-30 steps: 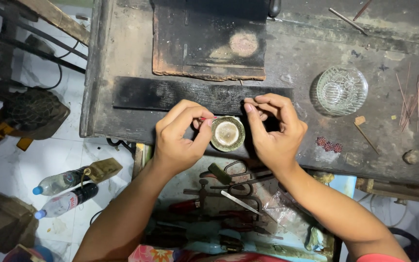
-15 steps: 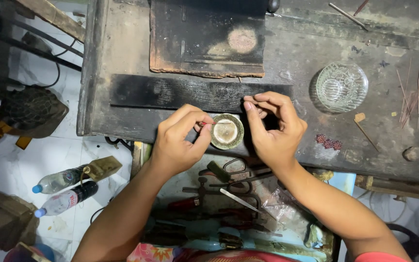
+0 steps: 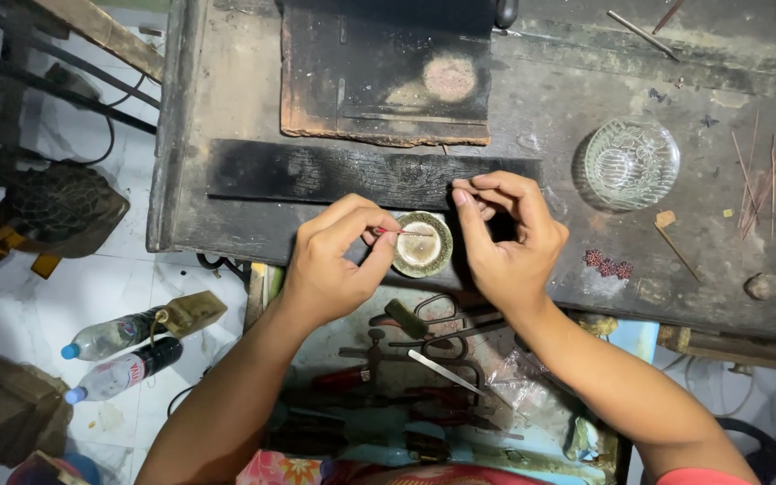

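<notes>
My left hand (image 3: 334, 260) pinches a thin stick with a red tip, its end over a small round brass dish (image 3: 422, 244) that sits at the near edge of the dark workbench (image 3: 568, 99). My right hand (image 3: 507, 238) is just right of the dish, thumb and forefinger pressed together on something very small that I cannot make out. A charred black wooden strip (image 3: 361, 172) lies on the bench just beyond both hands.
A burnt square board (image 3: 388, 72) lies at the back. A patterned glass bowl (image 3: 631, 163) stands to the right, with small red beads (image 3: 608, 266), thin sticks (image 3: 752, 184) and a pebble (image 3: 763, 286). A tray of scissors and pliers (image 3: 424, 359) sits below. Two plastic bottles (image 3: 114, 355) lie on the floor.
Both hands stay at the dish; the right hand's fingers have shifted slightly, and the view has tilted a little.
</notes>
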